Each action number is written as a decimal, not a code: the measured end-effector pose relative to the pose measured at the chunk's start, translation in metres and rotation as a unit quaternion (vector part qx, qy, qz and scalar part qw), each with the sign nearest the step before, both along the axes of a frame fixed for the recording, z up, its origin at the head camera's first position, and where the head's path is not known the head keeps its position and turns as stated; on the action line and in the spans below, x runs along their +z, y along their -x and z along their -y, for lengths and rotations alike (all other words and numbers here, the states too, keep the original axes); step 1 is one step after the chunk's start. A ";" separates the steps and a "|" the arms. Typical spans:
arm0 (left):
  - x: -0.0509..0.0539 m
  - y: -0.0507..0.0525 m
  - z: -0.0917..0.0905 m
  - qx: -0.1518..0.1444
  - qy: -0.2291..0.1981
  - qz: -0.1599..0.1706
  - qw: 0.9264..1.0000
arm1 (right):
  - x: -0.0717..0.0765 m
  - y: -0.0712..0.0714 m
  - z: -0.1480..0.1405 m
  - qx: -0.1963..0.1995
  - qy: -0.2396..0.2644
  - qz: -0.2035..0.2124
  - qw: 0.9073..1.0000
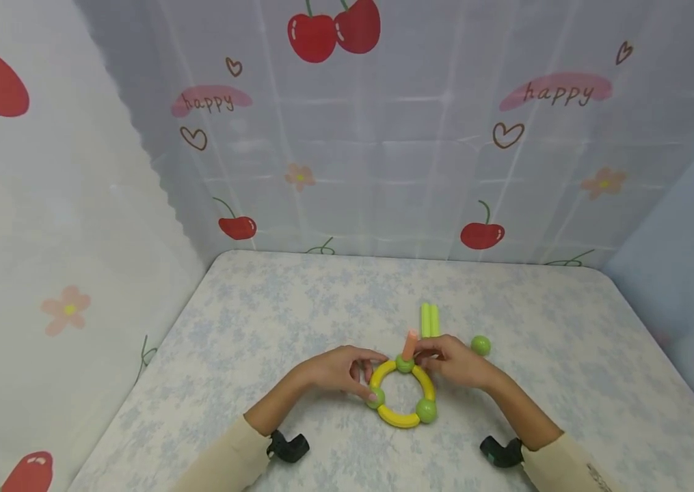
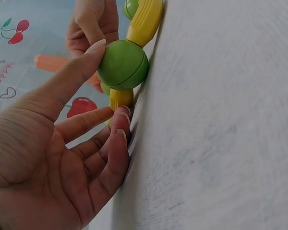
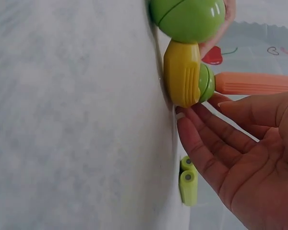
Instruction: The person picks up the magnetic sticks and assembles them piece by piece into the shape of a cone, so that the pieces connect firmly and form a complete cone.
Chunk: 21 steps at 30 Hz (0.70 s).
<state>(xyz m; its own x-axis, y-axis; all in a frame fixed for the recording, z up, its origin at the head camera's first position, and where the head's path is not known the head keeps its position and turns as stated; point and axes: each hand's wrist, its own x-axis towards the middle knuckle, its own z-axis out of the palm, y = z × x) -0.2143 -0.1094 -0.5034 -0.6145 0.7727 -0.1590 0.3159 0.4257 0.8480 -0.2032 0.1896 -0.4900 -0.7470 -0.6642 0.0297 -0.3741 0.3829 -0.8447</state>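
A ring of yellow curved rods [image 1: 398, 419] and green balls [image 1: 426, 411] lies on the table, with an orange rod [image 1: 410, 345] standing up from its far ball. My left hand [image 1: 342, 370] holds the ring's left side. Its thumb presses on the left green ball [image 2: 123, 64], and the fingertips reach the yellow rod [image 2: 120, 98] beyond. On the far right side is my right hand [image 1: 454, 362], its fairly straight fingers at the yellow rod [image 3: 181, 74]. The right thumb is close to the orange rod's base. Part of the right contact is hidden.
Two light green rods [image 1: 429, 320] lie side by side just beyond the right hand. One loose green ball [image 1: 481, 345] is to their right. The pale floral table [image 1: 297, 294] ends at a printed curtain [image 1: 371, 157] behind it.
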 end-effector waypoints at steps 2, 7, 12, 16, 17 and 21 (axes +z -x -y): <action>0.001 0.001 0.001 -0.002 -0.006 0.017 1.000 | 0.001 -0.002 -0.003 -0.002 0.000 -0.002 1.000; 0.001 0.004 0.005 0.002 -0.008 0.033 0.999 | 0.003 -0.010 -0.011 -0.022 -0.015 -0.002 1.000; 0.003 0.007 0.006 0.007 -0.005 0.043 0.999 | 0.000 -0.017 -0.017 -0.040 -0.033 -0.001 0.999; 0.004 0.010 0.005 0.016 0.004 0.041 0.999 | 0.000 -0.022 -0.022 -0.033 -0.034 -0.009 0.999; 0.004 0.011 0.005 0.019 0.007 0.038 0.999 | 0.001 -0.024 -0.023 -0.032 -0.033 -0.008 0.999; 0.002 0.014 0.003 0.044 0.007 0.036 0.998 | 0.005 -0.028 -0.026 -0.034 -0.031 -0.006 0.999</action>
